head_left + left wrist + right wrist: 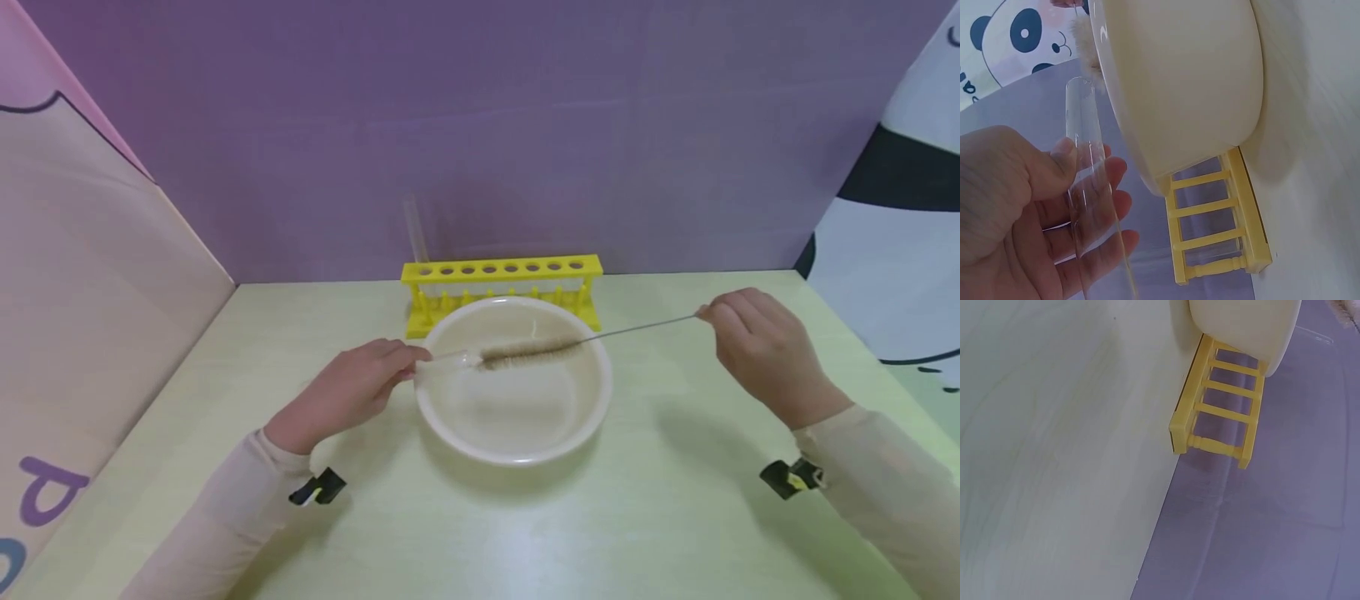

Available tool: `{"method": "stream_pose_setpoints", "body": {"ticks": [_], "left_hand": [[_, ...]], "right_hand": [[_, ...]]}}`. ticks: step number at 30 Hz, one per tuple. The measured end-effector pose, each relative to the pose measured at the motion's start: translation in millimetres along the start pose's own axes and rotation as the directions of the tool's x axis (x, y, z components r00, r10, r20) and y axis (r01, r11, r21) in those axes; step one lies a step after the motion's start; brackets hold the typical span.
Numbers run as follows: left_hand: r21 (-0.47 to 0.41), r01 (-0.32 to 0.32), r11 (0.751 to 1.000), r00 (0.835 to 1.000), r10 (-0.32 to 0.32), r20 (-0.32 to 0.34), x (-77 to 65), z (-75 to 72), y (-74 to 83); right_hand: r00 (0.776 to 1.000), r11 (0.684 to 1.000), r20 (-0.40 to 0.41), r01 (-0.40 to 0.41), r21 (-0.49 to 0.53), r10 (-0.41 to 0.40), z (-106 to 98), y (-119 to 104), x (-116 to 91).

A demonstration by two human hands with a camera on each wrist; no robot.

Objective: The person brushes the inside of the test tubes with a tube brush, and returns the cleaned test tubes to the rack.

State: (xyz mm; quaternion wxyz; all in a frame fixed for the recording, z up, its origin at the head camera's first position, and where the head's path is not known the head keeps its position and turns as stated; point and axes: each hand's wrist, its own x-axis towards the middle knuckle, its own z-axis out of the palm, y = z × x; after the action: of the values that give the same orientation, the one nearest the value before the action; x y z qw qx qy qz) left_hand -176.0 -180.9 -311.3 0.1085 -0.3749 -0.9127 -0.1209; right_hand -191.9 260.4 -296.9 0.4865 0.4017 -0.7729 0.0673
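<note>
My left hand (356, 383) holds a clear glass test tube (450, 362) over the left rim of a white basin (517, 460). In the left wrist view the thumb lies on one side of the tube (1089, 156) and the fingers behind it. On the other side, my right hand (765, 354) pinches the end of the thin wire handle of a test tube brush (532, 352). The brush's tan bristles hang over the basin, their tip right at the tube's end. The right wrist view shows neither the right hand nor the wire.
Behind the basin stands a yellow test tube rack (502, 268), with another clear test tube (415, 229) upright in its leftmost hole. A purple backdrop (487, 150) rises at the table's back edge, with printed panels on both sides. Black wrist cameras sit under both cuffs.
</note>
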Motion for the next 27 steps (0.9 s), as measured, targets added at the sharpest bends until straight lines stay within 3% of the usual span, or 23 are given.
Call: {"method": "stream_pose_setpoints", "body": {"ticks": [6, 16, 27], "left_hand": [[0.008, -0.021, 1.000, 1.000, 0.021, -0.016, -1.7, 0.0, -2.3], [-0.007, 0.017, 1.000, 1.000, -0.017, -0.001, -0.6, 3.1, -0.1], [0.004, -0.005, 1.000, 0.999, 0.006, -0.035, 2.6, 5.8, 1.8]], "right_hand": [[1.000, 1.000, -0.001, -0.006, -0.011, 0.006, -2.2, 0.9, 0.3], [0.997, 0.999, -0.071, -0.034, 0.014, 0.035, -3.6, -0.9, 3.1], [0.994, 0.998, -0.091, -0.057, 0.018, 0.059, -0.8, -2.2, 2.4]]}}
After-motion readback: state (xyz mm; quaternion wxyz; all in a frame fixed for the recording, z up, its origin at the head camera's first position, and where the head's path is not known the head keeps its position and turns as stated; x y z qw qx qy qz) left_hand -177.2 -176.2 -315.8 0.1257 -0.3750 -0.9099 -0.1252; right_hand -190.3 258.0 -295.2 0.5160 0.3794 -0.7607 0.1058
